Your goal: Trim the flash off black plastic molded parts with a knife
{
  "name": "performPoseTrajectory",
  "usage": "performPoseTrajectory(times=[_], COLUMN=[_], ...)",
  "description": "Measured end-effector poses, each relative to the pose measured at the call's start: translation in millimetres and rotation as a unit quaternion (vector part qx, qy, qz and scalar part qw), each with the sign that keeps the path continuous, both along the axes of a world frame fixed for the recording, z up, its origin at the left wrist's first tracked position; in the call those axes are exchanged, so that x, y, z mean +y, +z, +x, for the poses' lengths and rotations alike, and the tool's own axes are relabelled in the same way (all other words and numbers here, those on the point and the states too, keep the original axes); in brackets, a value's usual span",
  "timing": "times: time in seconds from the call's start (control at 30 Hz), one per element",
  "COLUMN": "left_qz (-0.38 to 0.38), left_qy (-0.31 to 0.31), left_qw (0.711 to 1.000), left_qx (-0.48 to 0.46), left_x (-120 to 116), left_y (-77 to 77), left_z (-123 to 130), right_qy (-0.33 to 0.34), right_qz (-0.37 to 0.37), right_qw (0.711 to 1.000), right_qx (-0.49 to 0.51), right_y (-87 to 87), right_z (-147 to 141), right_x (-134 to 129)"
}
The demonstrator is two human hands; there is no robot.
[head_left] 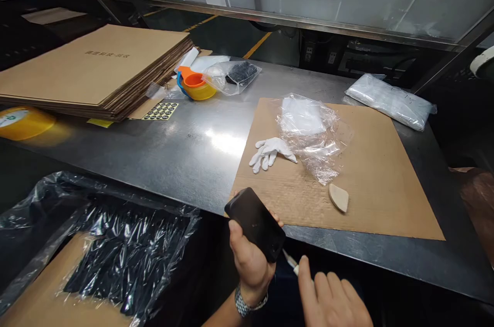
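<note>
My left hand [250, 268], a watch on its wrist, is wrapped round a flat black phone-like piece [257, 224] with rounded corners, held tilted in front of the table edge. In my right hand [332, 298] is a slim white-handled tool with a thin pointed metal tip [289, 260], perhaps a craft knife. Its tip is at the lower right edge of the black piece; whether it touches, I cannot tell. Beyond them on the cardboard sheet [378, 178] lie a white glove [272, 152], a beige wedge-shaped pad [338, 198] and a crumpled clear bag with white sheets [303, 116].
Flat cardboard [96, 65] is stacked on the metal table [193, 147] at left. Yellow tape rolls, an orange tape dispenser [189, 77] and a bagged black item [241, 74] sit near it. Below left stands a lined box of wrapped dark pieces [127, 260]. A plastic packet [391, 101] lies back right.
</note>
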State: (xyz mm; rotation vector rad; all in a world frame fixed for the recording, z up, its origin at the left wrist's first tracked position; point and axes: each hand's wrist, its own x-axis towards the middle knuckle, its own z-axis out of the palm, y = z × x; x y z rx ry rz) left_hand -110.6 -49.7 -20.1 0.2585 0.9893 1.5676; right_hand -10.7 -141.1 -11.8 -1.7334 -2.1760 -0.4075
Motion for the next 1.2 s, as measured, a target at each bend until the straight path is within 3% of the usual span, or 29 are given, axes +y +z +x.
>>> performPoseTrajectory(times=[0.13,0.3,0.4,0.67,1.2], left_qz=[-0.051,-0.086,-0.085,-0.096,-0.054], left_qy=[-0.052,-0.118,-0.144,-0.161,-0.174], left_qw=[0.997,0.986,0.98,0.975,0.978], left_qx=[-0.027,-0.086,-0.105,-0.116,-0.102], left_x=[2,2,2,3,-1], left_y=[-2.7,-2.2,-1.6,2.7,2.9], left_z=[-3,-6,-7,-6,-8], right_qy=[0.014,0.054,0.055,0.043,0.043], right_qz=[-0.026,-0.143,-0.17,-0.081,-0.053], right_qw=[1.0,0.98,0.971,0.996,0.998], right_qx=[-0.009,0.13,0.158,0.022,-0.015], right_y=[-2.6,-1.1,-0.8,-4.2,-2.3], right_z=[18,29,33,27,26], right_x=[4,8,6,-2,-4])
